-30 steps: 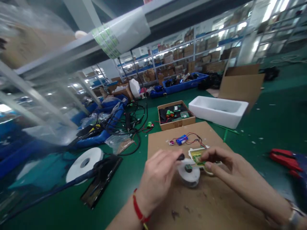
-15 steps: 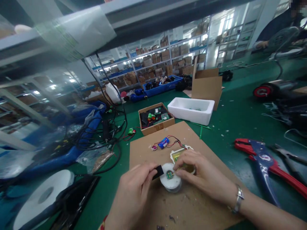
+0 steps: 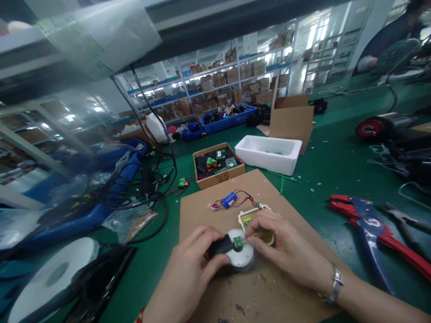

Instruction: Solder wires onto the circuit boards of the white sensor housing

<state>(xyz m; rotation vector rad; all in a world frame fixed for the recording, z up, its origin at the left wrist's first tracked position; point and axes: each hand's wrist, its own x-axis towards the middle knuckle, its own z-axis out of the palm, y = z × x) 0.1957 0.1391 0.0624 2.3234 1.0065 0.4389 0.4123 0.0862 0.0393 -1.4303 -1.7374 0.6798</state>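
My left hand [image 3: 193,264] is closed on a flat black strip [image 3: 222,245], its thumb in front and its fingers behind. The strip's far end meets a small green circuit board [image 3: 237,242]; whether it lies under or against the board I cannot tell. My right hand [image 3: 281,240] pinches the thin wires at the board's right side. Beneath both sits a round white spool [image 3: 243,259] on the cardboard sheet [image 3: 198,211]. Partly hidden behind my right hand is a white-rimmed case [image 3: 241,220] with a yellowish inside. Wires run from it towards a blue wrapped cylinder [image 3: 229,200].
Behind the sheet stand a shallow cardboard box [image 3: 220,178] of circuit boards and a white foam box [image 3: 266,157]. Red-and-blue wire strippers [image 3: 368,224] and pliers [image 3: 404,220] lie at right. A large white reel [image 3: 54,276] and black cables occupy the left. A person sits far right.
My left hand has moved right, bringing the black strip over the spool up to the circuit board. My right hand stays nearly in place, still pinching the wires.
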